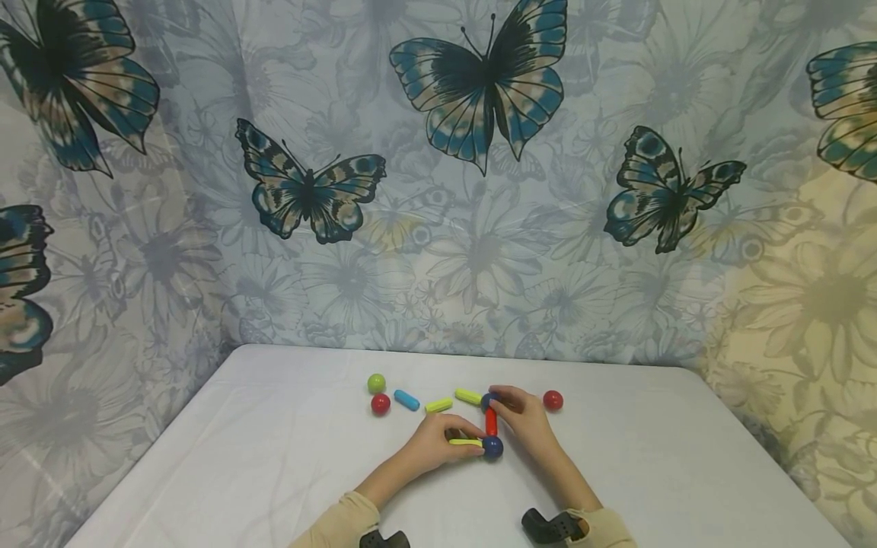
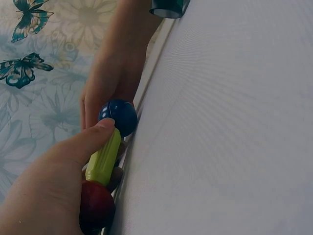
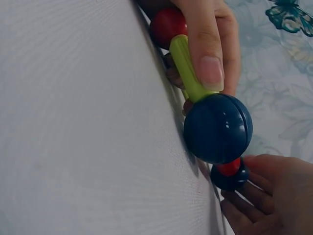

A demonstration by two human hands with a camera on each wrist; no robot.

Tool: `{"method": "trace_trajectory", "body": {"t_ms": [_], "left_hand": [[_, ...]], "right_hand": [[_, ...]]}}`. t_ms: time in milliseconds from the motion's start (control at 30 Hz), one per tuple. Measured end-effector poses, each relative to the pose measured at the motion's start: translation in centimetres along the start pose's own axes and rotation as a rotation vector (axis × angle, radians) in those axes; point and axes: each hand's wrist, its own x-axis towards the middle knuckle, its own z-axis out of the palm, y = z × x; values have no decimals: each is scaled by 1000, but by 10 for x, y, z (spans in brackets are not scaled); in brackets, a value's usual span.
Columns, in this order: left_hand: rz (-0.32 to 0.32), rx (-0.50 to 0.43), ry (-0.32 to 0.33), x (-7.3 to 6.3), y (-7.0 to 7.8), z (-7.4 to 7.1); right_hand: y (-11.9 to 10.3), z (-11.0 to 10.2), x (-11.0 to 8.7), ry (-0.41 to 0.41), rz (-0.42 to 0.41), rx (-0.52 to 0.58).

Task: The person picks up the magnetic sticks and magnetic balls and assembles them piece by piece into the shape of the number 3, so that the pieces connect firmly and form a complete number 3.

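Note:
My left hand (image 1: 435, 444) pinches a yellow-green rod (image 2: 103, 159), its thumb tip at the large blue ball (image 1: 492, 447) on the rod's end. At the rod's other end is a red ball (image 2: 98, 205), hidden by the hand in the head view. A red rod (image 1: 491, 422) runs from the large blue ball to a second blue ball (image 3: 230, 177) farther back. That second ball is between the thumb and fingers of my right hand (image 1: 526, 420). Close to it lies another yellow-green rod (image 1: 469, 396).
Left of the hands lie a yellow-green rod (image 1: 439, 406), a blue rod (image 1: 407, 400), a green ball (image 1: 376, 383) and a red ball (image 1: 380, 404). Another red ball (image 1: 553, 400) sits to the right. All rest on a white-covered table (image 1: 274, 426) before butterfly-printed cloth (image 1: 438, 304).

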Motion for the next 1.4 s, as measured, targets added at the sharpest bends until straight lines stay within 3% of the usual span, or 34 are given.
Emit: {"method": "trace_trajectory", "body": {"t_ms": [667, 1067, 1400], "left_hand": [[16, -8, -13, 0, 1, 0], [28, -3, -7, 0, 0, 0], [25, -11, -11, 0, 1, 0]], "right_hand": [[-13, 16, 13, -19, 34, -145], [-20, 30, 17, 53, 40, -211], [-19, 34, 17, 65, 35, -225]]}}
